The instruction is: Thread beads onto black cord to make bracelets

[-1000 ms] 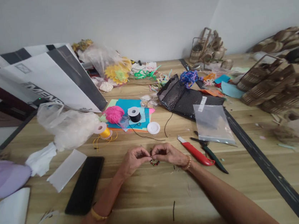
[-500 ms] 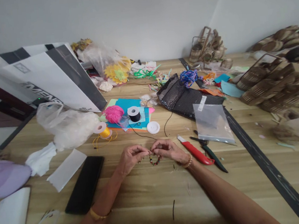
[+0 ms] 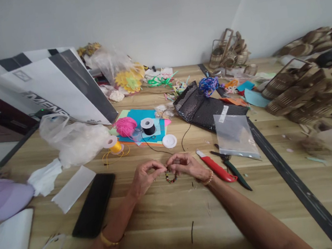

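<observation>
Between my fingertips hangs a small beaded bracelet (image 3: pixel 170 181) with multicoloured beads, its loop just above the tabletop. My left hand (image 3: pixel 145 178) pinches one side of its top with thumb and forefinger. From the right, my right hand (image 3: pixel 188 167) pinches the other side, and the two sets of fingertips almost meet. The cord ends inside the pinches are too small to make out. A black cord runs from near my fingers back toward the black cord spool (image 3: pixel 148 126). A white round lid (image 3: pixel 169 141) lies just beyond my hands.
Right of my right hand lie a red utility knife (image 3: pixel 219 168) and green-handled pliers (image 3: pixel 238 175). A clear plastic bag (image 3: pixel 237 136) overlaps a black bubble mailer (image 3: pixel 203 114). On the left are a black phone (image 3: pixel 94 206), a yellow thread spool (image 3: pixel 114 145) and pink yarn (image 3: pixel 126 126).
My fingertips have drawn slightly closer together over the bracelet, and its loop has shifted a little. The whole view has moved very slightly; both hands keep their pinch.
</observation>
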The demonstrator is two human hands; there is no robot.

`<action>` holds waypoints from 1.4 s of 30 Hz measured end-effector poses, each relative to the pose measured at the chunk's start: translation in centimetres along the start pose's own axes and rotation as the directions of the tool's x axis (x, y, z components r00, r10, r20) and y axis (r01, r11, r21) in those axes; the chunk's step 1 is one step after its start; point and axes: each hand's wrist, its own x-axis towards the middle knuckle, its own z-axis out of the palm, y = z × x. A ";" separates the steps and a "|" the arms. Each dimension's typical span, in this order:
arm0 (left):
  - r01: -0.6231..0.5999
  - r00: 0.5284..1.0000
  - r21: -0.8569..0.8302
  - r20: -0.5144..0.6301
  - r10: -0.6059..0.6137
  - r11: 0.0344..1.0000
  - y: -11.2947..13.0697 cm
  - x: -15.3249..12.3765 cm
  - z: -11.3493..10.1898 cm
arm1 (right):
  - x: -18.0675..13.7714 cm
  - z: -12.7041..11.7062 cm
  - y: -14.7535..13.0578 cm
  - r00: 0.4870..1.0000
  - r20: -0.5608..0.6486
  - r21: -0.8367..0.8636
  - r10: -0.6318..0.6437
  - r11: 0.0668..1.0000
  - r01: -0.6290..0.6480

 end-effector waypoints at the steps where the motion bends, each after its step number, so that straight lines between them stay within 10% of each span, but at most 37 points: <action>1: -0.004 1.000 0.002 0.009 0.004 1.000 0.0 0.0 0.1 | 0.0 0.1 0.0 1.000 0.005 0.001 0.000 1.000 0.000; 18: -0.051 0.997 0.072 0.063 0.046 0.996 -0.5 0.0 0.4 | 0.1 0.3 0.0 1.000 -0.018 -0.120 0.010 0.993 -0.012; 24: -0.082 0.996 0.227 -0.008 0.086 0.970 -0.3 0.1 0.5 | 0.3 0.2 0.4 0.974 -0.223 -0.191 -0.030 0.981 -0.014; 33: -0.333 0.937 0.386 0.235 0.258 0.860 -1.2 0.2 0.7 | 0.6 0.0 0.5 0.938 -0.340 -0.238 -0.064 0.971 -0.020; 42: -0.079 0.997 0.377 0.008 0.082 0.923 -0.2 0.7 -2.4 | 0.4 -0.1 0.4 0.951 -0.298 -0.314 -0.077 0.949 -0.021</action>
